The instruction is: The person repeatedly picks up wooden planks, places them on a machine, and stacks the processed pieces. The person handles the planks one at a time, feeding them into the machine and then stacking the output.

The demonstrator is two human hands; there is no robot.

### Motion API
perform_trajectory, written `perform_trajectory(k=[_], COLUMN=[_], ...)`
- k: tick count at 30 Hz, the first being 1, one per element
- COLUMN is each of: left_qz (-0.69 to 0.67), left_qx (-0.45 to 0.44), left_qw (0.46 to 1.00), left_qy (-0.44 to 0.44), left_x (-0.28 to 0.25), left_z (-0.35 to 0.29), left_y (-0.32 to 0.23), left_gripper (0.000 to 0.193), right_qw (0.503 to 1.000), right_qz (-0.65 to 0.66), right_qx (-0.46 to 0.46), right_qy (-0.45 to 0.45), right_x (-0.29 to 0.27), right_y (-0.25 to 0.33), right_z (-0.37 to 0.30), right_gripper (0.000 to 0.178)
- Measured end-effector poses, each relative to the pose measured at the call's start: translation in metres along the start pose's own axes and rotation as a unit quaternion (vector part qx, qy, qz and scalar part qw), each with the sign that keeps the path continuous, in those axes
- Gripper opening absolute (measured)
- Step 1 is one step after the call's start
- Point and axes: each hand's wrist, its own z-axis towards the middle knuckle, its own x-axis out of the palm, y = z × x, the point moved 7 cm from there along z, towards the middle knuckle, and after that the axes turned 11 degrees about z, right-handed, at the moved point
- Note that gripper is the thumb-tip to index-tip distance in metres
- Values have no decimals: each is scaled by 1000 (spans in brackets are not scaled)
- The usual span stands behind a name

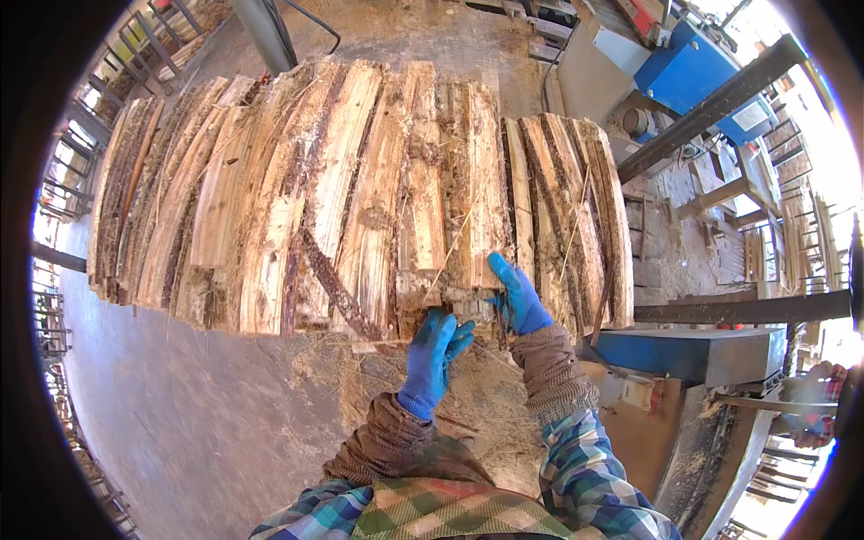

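A wide stack of rough, bark-edged wooden slabs (360,180) lies before me, their near ends facing me. My right hand (522,301), in a blue glove, grips the near end of a pale wooden slab (481,216) right of the middle. One finger lies on top of it, and the others curl at its end face. My left hand (432,360), gloved in blue too, is held low at the near ends of the neighbouring slabs. Its fingers are spread and slightly bent, with nothing seen in them; the fingertips are partly in shadow. A dark strip of bark (337,283) slants across the stack.
Dark metal bars (747,309) stick out at the right, beside a blue-topped machine part (684,351). A blue and grey machine (688,67) stands at the far right. Wood chips litter the concrete floor (207,423). A grey post (265,36) rises behind the stack.
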Motion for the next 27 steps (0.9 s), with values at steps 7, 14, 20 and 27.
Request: perform_trajectory(k=[7, 14, 20, 27], left_qz=[71, 33, -1, 123], left_qx=[-59, -270, -263, -190], left_qw=[966, 916, 922, 902], left_qy=[240, 294, 283, 367], left_x=[66, -36, 45, 133], left_z=[22, -73, -75, -174], left_y=[3, 69, 159, 275], left_gripper=[56, 87, 94, 76], right_qw=[999, 997, 986, 939], right_qz=[-41, 4, 0, 17], right_qx=[19, -25, -35, -163], right_qy=[-15, -77, -164, -304], right_x=[10, -31, -82, -130], right_y=[13, -15, -141, -162], right_z=[-11, -163, -415, -603], right_gripper=[127, 81, 83, 83])
